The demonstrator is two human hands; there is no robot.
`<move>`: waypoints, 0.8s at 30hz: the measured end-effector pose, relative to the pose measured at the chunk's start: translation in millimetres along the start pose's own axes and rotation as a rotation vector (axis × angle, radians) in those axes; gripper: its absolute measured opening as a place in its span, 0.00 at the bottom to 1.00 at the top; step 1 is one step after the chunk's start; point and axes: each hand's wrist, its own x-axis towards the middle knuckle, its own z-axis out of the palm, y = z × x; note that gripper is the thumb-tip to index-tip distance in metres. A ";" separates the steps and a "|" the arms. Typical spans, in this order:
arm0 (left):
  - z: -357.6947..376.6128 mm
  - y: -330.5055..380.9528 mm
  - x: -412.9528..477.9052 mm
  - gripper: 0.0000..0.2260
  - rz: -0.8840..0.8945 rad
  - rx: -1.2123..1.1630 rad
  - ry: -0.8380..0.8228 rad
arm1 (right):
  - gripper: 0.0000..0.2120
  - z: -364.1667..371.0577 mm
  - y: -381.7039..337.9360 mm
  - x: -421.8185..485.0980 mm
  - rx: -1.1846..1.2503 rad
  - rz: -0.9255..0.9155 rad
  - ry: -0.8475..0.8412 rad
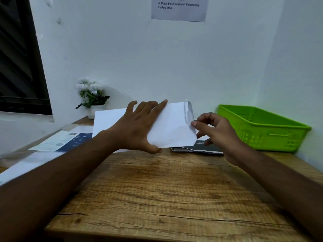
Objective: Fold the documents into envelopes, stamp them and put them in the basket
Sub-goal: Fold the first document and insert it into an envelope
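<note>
My left hand (138,126) holds a white envelope (173,126) above the far part of the wooden table (166,189), fingers spread over its face and thumb under its lower edge. The envelope's flap end points right, crumpled and partly open. My right hand (215,131) pinches that right edge between thumb and forefinger. A green plastic basket (262,130) stands at the far right against the wall. Printed documents (64,140) lie at the left, and a dark folded sheet (201,147) lies under the envelope's right end.
A small white pot of white flowers (91,96) stands at the back left by the wall. An instruction sheet (180,7) is stuck on the wall above. A dark window (19,58) fills the left side.
</note>
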 end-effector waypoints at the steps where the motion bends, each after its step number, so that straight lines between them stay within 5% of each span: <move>1: 0.3 0.8 -0.5 0.57 0.001 -0.003 0.001 | 0.03 1.3 -1.1 -1.1 0.042 0.036 -0.019; 9: -0.9 3.0 2.1 0.41 0.038 0.015 0.037 | 0.13 1.8 -4.9 -2.9 0.155 0.136 -0.095; 24: -2.6 8.5 2.7 0.41 0.106 0.139 0.104 | 0.06 1.9 -4.6 -6.6 0.211 0.134 -0.122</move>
